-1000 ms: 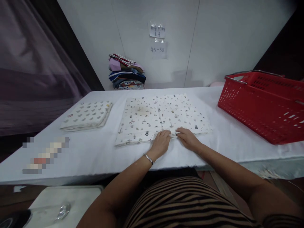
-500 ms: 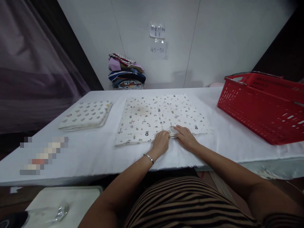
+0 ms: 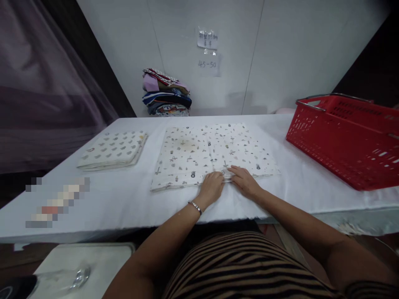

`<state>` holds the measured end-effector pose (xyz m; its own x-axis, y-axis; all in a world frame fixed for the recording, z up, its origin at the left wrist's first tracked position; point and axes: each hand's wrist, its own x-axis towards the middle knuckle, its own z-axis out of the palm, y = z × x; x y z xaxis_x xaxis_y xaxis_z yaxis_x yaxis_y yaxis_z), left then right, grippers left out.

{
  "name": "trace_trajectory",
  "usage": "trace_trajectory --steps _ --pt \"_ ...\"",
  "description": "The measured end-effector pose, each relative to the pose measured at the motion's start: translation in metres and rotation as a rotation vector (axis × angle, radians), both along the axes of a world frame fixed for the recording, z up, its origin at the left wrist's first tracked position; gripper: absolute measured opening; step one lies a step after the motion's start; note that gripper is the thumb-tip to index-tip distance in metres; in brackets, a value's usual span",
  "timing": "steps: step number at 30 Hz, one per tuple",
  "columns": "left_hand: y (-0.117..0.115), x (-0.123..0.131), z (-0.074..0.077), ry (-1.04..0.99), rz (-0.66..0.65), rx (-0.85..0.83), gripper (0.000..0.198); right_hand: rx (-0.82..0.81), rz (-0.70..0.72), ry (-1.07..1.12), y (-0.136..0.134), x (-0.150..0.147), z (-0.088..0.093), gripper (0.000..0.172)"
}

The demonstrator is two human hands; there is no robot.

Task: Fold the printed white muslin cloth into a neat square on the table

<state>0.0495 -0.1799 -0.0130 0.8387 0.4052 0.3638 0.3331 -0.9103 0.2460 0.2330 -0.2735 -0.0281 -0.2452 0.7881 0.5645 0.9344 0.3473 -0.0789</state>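
Note:
A white cloth (image 3: 187,153) with small grey and brown prints lies folded flat on the table in front of me. My left hand (image 3: 212,187) is closed on the middle of its near edge, fingers curled over the fabric and the thumb hidden. Just to the right, my right hand (image 3: 245,182) grips the same edge, its fingertips resting on top of the cloth. A narrow gap parts the two hands, and the edge looks slightly bunched there. Left of this cloth sits a smaller folded cloth (image 3: 114,148) with grey leaf-like prints.
A red plastic basket (image 3: 339,145) stands at the table's right end. Several folded fabrics form a pile (image 3: 166,93) by the back wall. Below the table's left front edge, a clear bottle-like object (image 3: 62,280) lies on a pale surface (image 3: 102,259).
Both hands stay at the cloth's near edge with barely any movement. The camera view has shifted very slightly.

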Motion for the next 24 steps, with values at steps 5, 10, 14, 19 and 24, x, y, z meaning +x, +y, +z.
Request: trace_trajectory --steps 5,10,14,19,24 --pt "0.0003 0.0012 -0.0022 0.026 -0.005 0.134 0.005 0.024 -0.006 0.012 -0.0014 -0.0027 0.0042 0.021" --pt "-0.0006 0.0021 -0.003 0.031 -0.057 0.311 0.013 -0.034 -0.007 -0.009 -0.0034 -0.0051 0.0085 0.024" --pt "-0.0006 0.0027 -0.0025 0.064 -0.087 0.334 0.016 -0.063 -0.02 -0.037 -0.0032 -0.0044 0.0068 0.024" --pt "0.0012 0.0045 -0.0054 0.066 -0.08 0.306 0.017 -0.07 -0.035 -0.064 -0.0035 -0.0046 0.0056 0.024" --pt "0.0016 0.0052 -0.0034 0.1 -0.046 0.227 0.016 -0.127 -0.105 -0.09 -0.0029 -0.0077 0.0074 0.023"
